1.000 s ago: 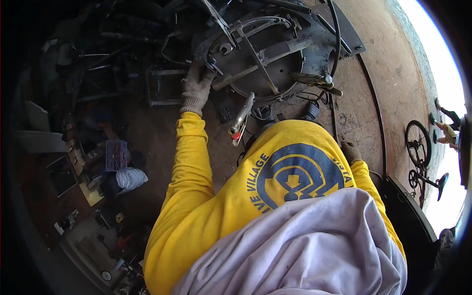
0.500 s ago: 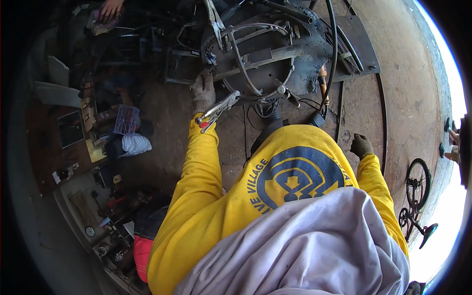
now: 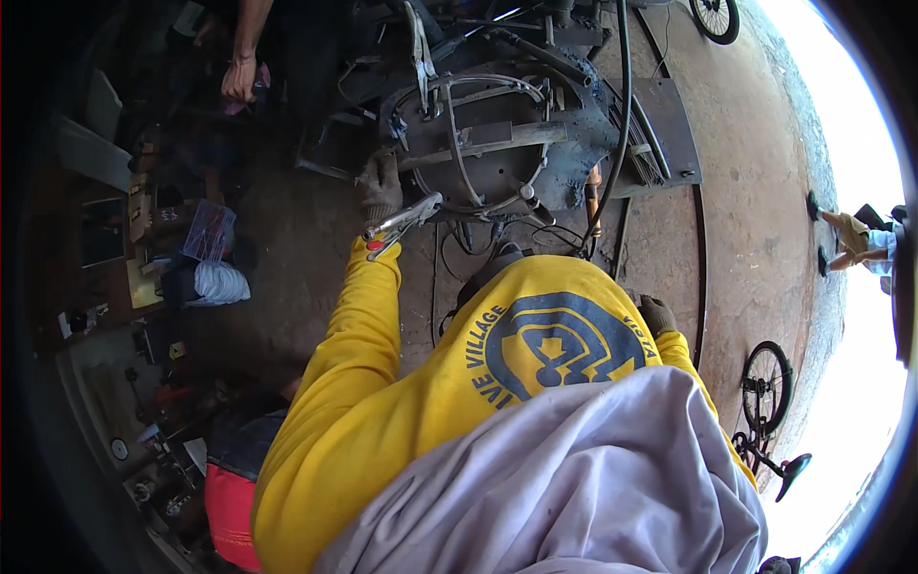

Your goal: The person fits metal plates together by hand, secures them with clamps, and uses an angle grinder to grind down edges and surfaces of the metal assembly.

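My left hand, in a grey knit glove, is closed at the left end of a flat metal bar. That bar crosses a round metal ring frame on a dark steel work plate. Locking pliers clamp the near edge of the ring, their handles reaching over my left wrist. A second pair of locking pliers grips the far left side. Low beside my body, my gloved right hand has curled fingers and nothing visible in it; my sleeve and torso partly hide it.
A torch-like orange handle and a black cable hang at the plate's right, near a bundle of thin rods. Another person's hand is at upper left. A bicycle stands at right. Someone in red is at lower left.
My right hand has drawn in toward my body. My left hand stays at the bar's end. The other person's arm reaches farther into view, and the whole view has shifted slightly.
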The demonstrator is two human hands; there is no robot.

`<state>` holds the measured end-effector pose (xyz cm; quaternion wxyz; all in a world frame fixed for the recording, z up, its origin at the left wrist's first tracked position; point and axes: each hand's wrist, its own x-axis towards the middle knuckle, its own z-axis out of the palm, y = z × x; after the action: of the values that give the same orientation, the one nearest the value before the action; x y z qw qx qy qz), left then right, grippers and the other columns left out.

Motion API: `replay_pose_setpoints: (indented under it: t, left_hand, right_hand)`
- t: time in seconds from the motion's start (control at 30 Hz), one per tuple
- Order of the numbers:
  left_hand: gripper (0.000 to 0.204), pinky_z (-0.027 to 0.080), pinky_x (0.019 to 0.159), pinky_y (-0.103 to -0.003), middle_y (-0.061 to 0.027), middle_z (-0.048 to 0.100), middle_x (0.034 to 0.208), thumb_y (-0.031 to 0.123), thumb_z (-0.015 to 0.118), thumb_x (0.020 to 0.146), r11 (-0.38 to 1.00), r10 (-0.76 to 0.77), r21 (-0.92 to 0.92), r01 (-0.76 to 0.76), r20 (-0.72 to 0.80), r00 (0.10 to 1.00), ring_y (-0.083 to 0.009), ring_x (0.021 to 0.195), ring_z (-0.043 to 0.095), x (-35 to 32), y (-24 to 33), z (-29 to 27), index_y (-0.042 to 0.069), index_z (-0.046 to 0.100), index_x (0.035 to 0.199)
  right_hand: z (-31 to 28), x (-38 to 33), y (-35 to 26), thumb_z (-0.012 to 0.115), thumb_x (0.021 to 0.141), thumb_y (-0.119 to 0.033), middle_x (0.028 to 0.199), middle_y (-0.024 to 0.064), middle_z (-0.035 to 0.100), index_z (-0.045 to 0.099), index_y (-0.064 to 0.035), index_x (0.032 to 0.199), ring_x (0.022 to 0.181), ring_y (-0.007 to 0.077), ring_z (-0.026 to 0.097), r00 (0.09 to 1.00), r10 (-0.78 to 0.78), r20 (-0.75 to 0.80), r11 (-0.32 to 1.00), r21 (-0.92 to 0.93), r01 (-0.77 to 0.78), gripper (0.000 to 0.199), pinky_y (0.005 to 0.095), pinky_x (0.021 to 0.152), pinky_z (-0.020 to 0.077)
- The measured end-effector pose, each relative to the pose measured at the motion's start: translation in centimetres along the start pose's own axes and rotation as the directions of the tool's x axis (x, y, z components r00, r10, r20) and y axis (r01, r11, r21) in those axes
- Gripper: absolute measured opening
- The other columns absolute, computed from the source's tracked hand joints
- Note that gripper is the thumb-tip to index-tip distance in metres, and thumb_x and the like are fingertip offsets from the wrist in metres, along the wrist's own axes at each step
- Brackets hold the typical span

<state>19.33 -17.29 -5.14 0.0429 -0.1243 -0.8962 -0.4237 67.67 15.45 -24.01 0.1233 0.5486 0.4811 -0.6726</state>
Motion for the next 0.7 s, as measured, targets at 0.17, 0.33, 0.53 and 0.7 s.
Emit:
replay_pose_setpoints:
  t: [0.17, 0.33, 0.53, 0.7]
  left_hand:
    - [0.041, 0.051, 0.080, -0.048, -0.0260, 0.066, 0.106, 0.041, 0.051, 0.099, 0.974, 0.008, 0.228, -0.011, 0.013, 1.000, -0.0450, 0.097, 0.063, 0.0, 0.4, 0.3, 0.004, 0.067, 0.111]
    - [0.037, 0.051, 0.080, -0.047, -0.0254, 0.066, 0.106, 0.035, 0.050, 0.099, 0.940, 0.217, 0.261, -0.218, 0.032, 0.976, -0.0439, 0.096, 0.063, 0.8, -1.1, 0.0, 0.003, 0.065, 0.111]
    - [0.034, 0.052, 0.081, -0.047, -0.0249, 0.066, 0.107, 0.032, 0.048, 0.100, 0.896, 0.334, 0.275, -0.349, 0.103, 0.937, -0.0426, 0.097, 0.064, -0.2, -0.6, -0.9, 0.003, 0.064, 0.111]
    - [0.032, 0.053, 0.077, -0.048, -0.0224, 0.068, 0.098, 0.035, 0.053, 0.098, 0.993, 0.084, 0.076, -0.086, 0.036, 0.996, -0.0421, 0.092, 0.066, 0.2, 0.7, -0.8, 0.008, 0.066, 0.108]
  right_hand:
    - [0.2, -0.8, 0.5, 0.047, 0.101, -0.029, 0.068, 0.0071, 0.058, 0.059, -0.0068, 0.098, 0.062, 0.0221, 0.057, 0.998, -0.027, -0.062, 0.977, -0.212, 0.014, 0.025, 0.0391, 0.054, 0.0465]
    - [-1.1, 3.0, 4.4, 0.046, 0.098, -0.018, 0.075, 0.0076, 0.063, 0.059, -0.0084, 0.105, 0.073, 0.0236, 0.062, 0.836, -0.459, 0.300, 0.456, -0.728, 0.512, 0.017, 0.0378, 0.063, 0.0503]
    - [4.3, 0.0, -2.7, 0.047, 0.099, -0.023, 0.072, 0.0084, 0.061, 0.058, -0.0059, 0.107, 0.063, 0.0224, 0.059, 0.996, -0.086, -0.028, 0.994, -0.062, 0.085, 0.021, 0.0382, 0.057, 0.0486]
    - [4.4, -2.4, -4.6, 0.052, 0.099, -0.029, 0.073, 0.0075, 0.062, 0.060, -0.0031, 0.105, 0.064, 0.0205, 0.060, 0.984, -0.174, -0.034, 0.962, -0.220, 0.162, 0.028, 0.0356, 0.058, 0.0484]
